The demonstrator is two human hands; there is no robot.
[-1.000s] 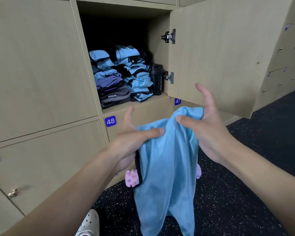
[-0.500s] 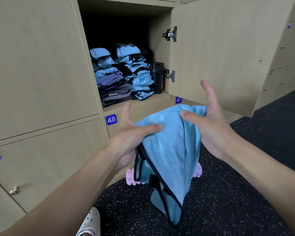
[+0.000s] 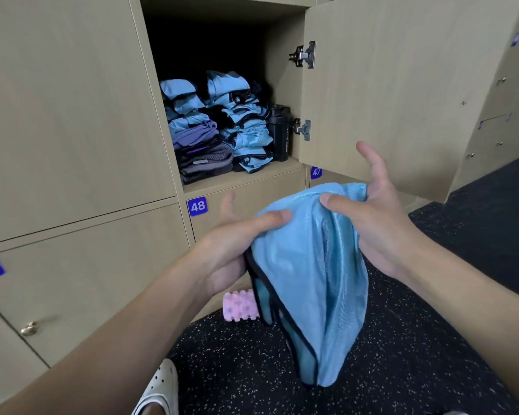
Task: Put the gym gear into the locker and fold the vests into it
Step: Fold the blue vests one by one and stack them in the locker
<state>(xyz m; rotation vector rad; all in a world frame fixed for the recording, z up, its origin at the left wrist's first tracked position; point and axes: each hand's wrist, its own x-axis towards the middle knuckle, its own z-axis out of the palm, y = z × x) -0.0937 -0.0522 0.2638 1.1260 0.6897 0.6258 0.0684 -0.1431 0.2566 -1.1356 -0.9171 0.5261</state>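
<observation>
Both hands hold the blue vest (image 3: 312, 280) up in front of the locker (image 3: 252, 178). My left hand (image 3: 237, 238) pinches its top edge between the thumb and the fingers underneath. My right hand (image 3: 375, 226) clamps the other side with the thumb, its fingers spread loose behind the cloth.

Doubled over between them, the vest hangs in a long fold above the floor (image 3: 432, 339), outside the locker and lower than its shelf. It is thin, shiny, mesh-like cloth, limp and slippery-looking, with black binding along the armholes. I judge the fold half made; it wants at least one more turn before it will stack.

Most of the work looks done. On the shelf sit folded vests (image 3: 247, 127) of the same blue, and to their left more blue over purple and grey clothes (image 3: 203, 154). A black bottle (image 3: 279, 133) stands upright by the right wall. The door (image 3: 402, 85), pale wood-grain board, stands wide.

Left to do, as far as I can see, are this vest and the pink knobbly roller (image 3: 237, 305). It lies on the speckled rubber floor, partly hidden by the cloth.
</observation>
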